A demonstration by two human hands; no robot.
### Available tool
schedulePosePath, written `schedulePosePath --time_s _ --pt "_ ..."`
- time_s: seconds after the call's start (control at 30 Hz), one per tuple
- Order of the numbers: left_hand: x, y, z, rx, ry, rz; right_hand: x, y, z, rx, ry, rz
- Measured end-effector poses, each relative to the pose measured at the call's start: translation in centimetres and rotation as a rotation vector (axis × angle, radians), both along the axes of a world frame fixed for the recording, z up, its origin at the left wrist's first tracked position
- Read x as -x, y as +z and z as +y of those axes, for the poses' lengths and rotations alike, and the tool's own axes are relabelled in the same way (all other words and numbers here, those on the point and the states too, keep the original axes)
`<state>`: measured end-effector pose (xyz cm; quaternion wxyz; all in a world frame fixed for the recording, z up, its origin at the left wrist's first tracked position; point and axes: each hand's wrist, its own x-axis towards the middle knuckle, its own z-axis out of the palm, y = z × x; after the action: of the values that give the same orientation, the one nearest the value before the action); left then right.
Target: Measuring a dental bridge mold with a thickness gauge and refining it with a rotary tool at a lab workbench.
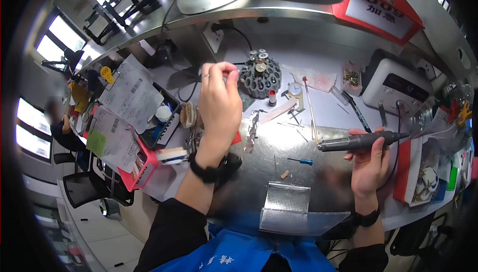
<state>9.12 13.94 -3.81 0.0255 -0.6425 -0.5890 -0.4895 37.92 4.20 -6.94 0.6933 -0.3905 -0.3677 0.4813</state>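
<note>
My left hand (219, 97) is raised over the bench, its fingertips pinched together just left of a grey round bur holder (260, 76); whether something small sits in the pinch cannot be told. It wears a ring and a black wrist band. My right hand (371, 155) lies at the right and holds a dark handpiece (356, 141) level, tip pointing left. Its cable runs back to a white control box (398, 86). Between the hands lie a blue-handled bur (301, 161) and a small tan piece (285, 174) on the metal bench top (279, 142).
Paper sheets (130, 95) and red trays (137, 170) crowd the left side. A dial gauge (296, 89), a thin rod (310, 110) and loose burs lie behind the work spot. A mesh panel (286, 200) sits at the front edge. Another person (59, 125) sits far left.
</note>
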Motion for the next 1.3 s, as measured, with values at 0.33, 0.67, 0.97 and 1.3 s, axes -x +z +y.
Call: schedulePosePath --time_s 0.33,0.67,0.97,1.3 --pt "-5.6 -1.9 -8.0 0.675 -0.667 -0.983 0.5 -0.1 -0.8 -0.020 0.105 0.143" --pt "-5.7 -2.7 -7.7 0.646 -0.639 -0.934 0.5 -0.5 -0.7 -0.031 0.072 0.161" --pt "-5.7 -2.4 -7.8 0.651 -0.607 -0.731 1.0 -0.7 -0.4 -0.039 0.091 0.087" --pt "-7.4 -0.5 -6.7 0.403 -0.720 0.431 3.4 -0.2 -0.8 0.076 0.231 0.186"
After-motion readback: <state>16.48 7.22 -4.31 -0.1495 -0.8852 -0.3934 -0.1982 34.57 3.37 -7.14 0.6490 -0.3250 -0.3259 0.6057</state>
